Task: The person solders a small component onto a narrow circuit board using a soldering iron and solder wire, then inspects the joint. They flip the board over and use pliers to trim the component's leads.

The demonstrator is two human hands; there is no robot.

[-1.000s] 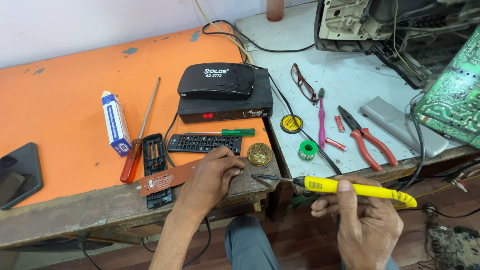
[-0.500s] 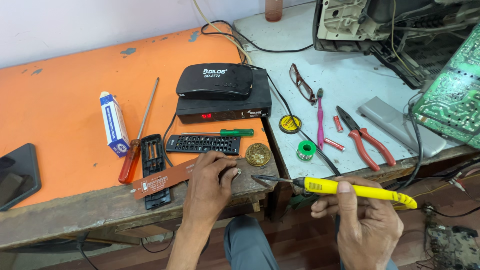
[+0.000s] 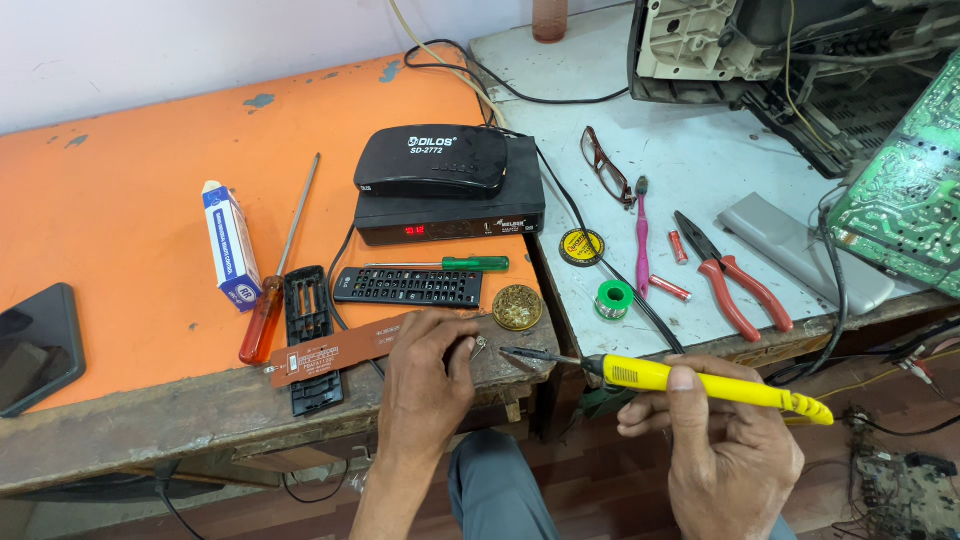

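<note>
Soldering iron poised at a small part held on the worktop edge.

Right hand (image 3: 735, 455) closed around the yellow-handled soldering iron (image 3: 700, 385), tip aimed left, just short of the left hand (image 3: 430, 375). Left hand curled down on the long brown circuit strip (image 3: 335, 352), fingertips pinching what looks like a small metal part; too small to tell for sure. Strip lies across the black plastic remote shell (image 3: 308, 335) near the orange worktop (image 3: 130, 200) edge. Further back: round brass tin (image 3: 517, 307), black remote keypad (image 3: 407, 286), green-handled screwdriver (image 3: 450, 264), black set-top boxes (image 3: 440, 185). Risk: hot tip sits close to bare fingertips, a slip could burn them; strip overhangs the shell and could rock under pressure.
</note>
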